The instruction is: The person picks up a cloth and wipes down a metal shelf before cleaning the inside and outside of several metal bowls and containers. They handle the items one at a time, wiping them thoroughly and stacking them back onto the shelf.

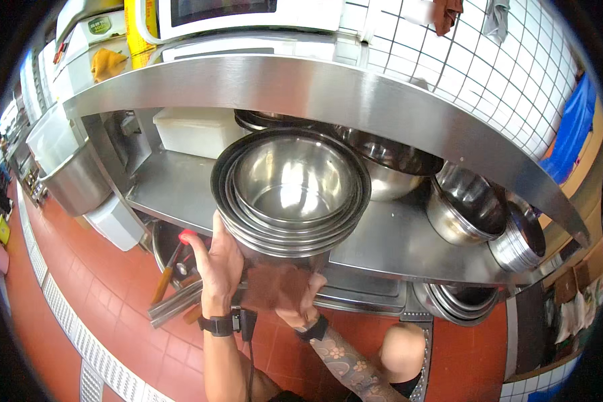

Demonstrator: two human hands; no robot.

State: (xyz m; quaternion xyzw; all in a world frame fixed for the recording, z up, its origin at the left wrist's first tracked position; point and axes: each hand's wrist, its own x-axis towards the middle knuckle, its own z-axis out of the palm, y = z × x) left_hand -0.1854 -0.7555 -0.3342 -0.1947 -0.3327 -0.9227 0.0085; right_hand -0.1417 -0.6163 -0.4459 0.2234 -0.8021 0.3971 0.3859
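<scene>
A nested stack of round stainless steel bowls (294, 186) is at the front of a steel shelf, its mouths tilted towards me. My left hand (222, 266) is against the stack's lower left side, fingertips partly hidden behind the rims and thumb sticking out to the left. Below the bowls, my right hand (306, 296) grips a brown cloth (274, 286), which looks blurred. The cloth lies close under the stack's bottom edge; whether it touches the metal I cannot tell.
On the shelf (176, 186) are a white plastic container (196, 133), a large steel bowl (389, 183) and more bowls (465, 211) at right. The counter's steel edge (291, 80) overhangs them. Beneath are stacked bowls (457, 304) and wooden-handled utensils (162, 286). A steel pot (78, 178) stands left.
</scene>
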